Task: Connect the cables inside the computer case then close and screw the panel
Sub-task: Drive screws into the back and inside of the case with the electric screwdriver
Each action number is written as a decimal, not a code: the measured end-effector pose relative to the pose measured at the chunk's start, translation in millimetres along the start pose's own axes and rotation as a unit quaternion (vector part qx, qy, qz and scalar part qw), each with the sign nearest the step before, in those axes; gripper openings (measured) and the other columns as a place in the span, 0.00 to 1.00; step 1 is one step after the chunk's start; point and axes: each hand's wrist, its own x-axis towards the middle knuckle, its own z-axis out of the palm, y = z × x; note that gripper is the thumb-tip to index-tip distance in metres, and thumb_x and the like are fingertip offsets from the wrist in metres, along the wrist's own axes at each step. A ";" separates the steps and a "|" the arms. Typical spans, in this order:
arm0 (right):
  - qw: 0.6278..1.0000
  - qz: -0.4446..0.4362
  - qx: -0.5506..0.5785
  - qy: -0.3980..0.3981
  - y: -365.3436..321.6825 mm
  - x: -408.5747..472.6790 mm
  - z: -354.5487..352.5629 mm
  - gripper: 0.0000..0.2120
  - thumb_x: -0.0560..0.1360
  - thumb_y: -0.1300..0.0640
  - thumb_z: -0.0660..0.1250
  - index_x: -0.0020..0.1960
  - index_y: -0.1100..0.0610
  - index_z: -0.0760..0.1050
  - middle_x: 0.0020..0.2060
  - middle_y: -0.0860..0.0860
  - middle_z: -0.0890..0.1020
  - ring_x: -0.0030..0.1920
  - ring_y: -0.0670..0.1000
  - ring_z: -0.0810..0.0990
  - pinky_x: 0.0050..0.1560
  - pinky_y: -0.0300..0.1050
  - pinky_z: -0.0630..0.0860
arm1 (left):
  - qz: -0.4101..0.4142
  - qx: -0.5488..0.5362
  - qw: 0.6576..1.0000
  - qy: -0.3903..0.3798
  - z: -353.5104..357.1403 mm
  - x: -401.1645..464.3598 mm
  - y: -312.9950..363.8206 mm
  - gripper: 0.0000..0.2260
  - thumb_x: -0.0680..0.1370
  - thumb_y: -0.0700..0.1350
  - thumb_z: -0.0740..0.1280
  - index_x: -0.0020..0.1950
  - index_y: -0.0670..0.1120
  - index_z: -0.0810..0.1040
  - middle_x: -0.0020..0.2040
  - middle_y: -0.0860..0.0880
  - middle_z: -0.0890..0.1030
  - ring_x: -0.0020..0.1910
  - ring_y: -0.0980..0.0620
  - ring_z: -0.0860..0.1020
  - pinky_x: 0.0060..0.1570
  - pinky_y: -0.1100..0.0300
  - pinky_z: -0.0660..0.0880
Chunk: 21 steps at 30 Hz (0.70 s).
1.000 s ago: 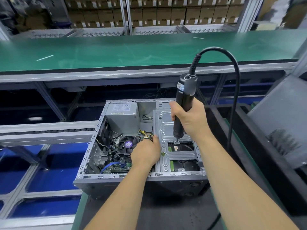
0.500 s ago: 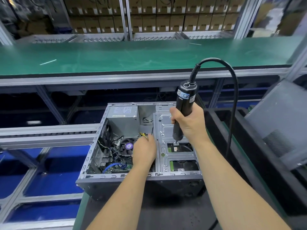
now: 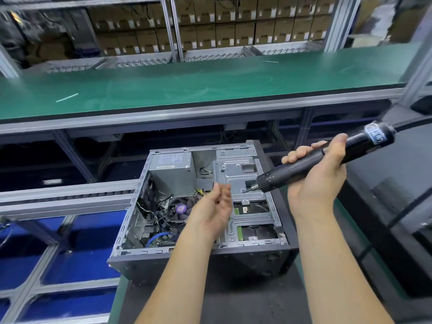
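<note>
The open computer case (image 3: pixel 131 232) lies on its side with the fan (image 3: pixel 181 209), cables (image 3: pixel 161 236) and silver power supply (image 3: pixel 173 176) exposed. My right hand (image 3: pixel 315 181) grips the black electric screwdriver (image 3: pixel 304 166), which is tilted nearly level, its bit pointing left over the metal drive cage (image 3: pixel 236 181). My left hand (image 3: pixel 214 212) hovers above the case beside the bit, palm turned right, fingers loosely extended. A small dark speck shows at its fingers; I cannot tell what it is.
A dark grey side panel (image 3: pixel 395 192) leans at the right of the case. The screwdriver's black cord (image 3: pixel 411 125) runs off to the right. A green conveyor belt (image 3: pixel 187 87) crosses behind, with roller rails (image 3: pixel 65 197) at the left and stacked boxes beyond.
My right hand has lifted the screwdriver off the drive cage and tipped it from upright to nearly level. My left hand has risen out of the case towards the bit.
</note>
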 end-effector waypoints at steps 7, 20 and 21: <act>1.000 0.011 -0.003 0.002 0.3 -3.1 -2.5 0.19 0.70 0.39 0.70 0.40 0.54 0.70 0.30 0.53 0.74 0.29 0.53 0.73 0.35 0.46 0.75 | -0.046 0.098 0.994 0.000 1.6 1.6 -8.5 0.14 0.85 0.47 0.58 0.53 0.38 0.77 0.30 0.51 0.67 0.23 0.58 0.60 0.23 0.67 0.58; 1.000 0.017 0.011 -0.007 3.2 0.7 -3.8 0.19 0.72 0.40 0.70 0.42 0.55 0.71 0.30 0.52 0.75 0.29 0.52 0.74 0.35 0.46 0.75 | -0.013 0.139 0.989 -0.043 -1.8 2.9 -13.4 0.04 0.82 0.34 0.61 0.54 0.38 0.74 0.35 0.45 0.83 0.22 0.59 0.67 0.21 0.69 0.65; 1.000 0.018 0.012 -0.007 3.3 1.0 -3.8 0.19 0.72 0.40 0.70 0.42 0.55 0.71 0.31 0.52 0.75 0.30 0.52 0.74 0.35 0.46 0.75 | -0.012 0.134 0.990 -0.040 -1.9 3.4 -13.7 0.03 0.81 0.35 0.63 0.53 0.39 0.74 0.36 0.44 0.83 0.22 0.59 0.68 0.21 0.69 0.65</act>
